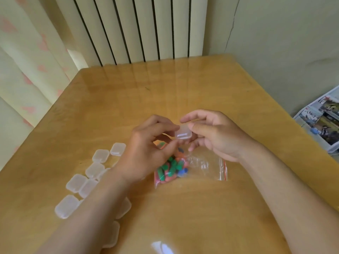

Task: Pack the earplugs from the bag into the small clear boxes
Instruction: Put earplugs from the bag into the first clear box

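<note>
Earplugs (171,168) sit in zip bag (190,166) on desk (183,88), right below clear box (183,132) pinched by left hand (146,151) and right hand (216,132), left hand nearer the plugs.

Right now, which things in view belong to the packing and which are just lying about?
For the job: clear box pinched between left hand and right hand; bag; earplugs inside it; spare boxes beside the left arm.
Lying about: newspaper, radiator, curtain.
</note>
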The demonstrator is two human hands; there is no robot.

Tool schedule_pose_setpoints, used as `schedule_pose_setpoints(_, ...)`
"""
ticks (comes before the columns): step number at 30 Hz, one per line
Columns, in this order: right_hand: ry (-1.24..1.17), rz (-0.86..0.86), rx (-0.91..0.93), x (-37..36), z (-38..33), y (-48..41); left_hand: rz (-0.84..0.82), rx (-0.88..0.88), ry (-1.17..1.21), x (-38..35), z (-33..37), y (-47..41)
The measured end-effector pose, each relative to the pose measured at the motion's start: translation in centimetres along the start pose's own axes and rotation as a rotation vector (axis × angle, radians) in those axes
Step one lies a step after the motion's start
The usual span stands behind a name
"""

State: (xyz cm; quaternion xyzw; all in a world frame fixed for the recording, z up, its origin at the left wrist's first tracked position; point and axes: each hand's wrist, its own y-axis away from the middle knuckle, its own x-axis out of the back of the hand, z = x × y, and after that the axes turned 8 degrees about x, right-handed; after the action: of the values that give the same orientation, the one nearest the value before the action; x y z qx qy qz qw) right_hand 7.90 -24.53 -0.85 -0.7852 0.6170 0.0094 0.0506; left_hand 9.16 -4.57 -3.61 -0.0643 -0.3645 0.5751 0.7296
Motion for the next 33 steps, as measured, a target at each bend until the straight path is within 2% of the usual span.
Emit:
schedule_pose_setpoints(5,-0.030,-0.070,0.065,-0.1,0.8,0.4,0.013,-0.073,-0.102,0.2,0.0,0.3)
schedule_pose_setpoints(13,-0.008,-0.034,0.215,-0.3,1.9,0.8,0.032,-0.128,-0.100,-0.1,0.4,0.4)
schedule_pose_setpoints(22,0.035,0.018,0.199,-0.6,0.9,1.1,0.005,-0.098,-0.147,-0.1,1.3,0.1)
schedule_pose_setpoints(28,0.093,0.047,0.240,-0.9,1.0,1.1,-0.179,0.004,-0.261,1.0,2.6,-1.4)
schedule_pose_setpoints(33,0.239,0.057,0.339,-1.0,1.1,1.2,-0.089,0.258,-0.050,1.2,1.9,-0.8)
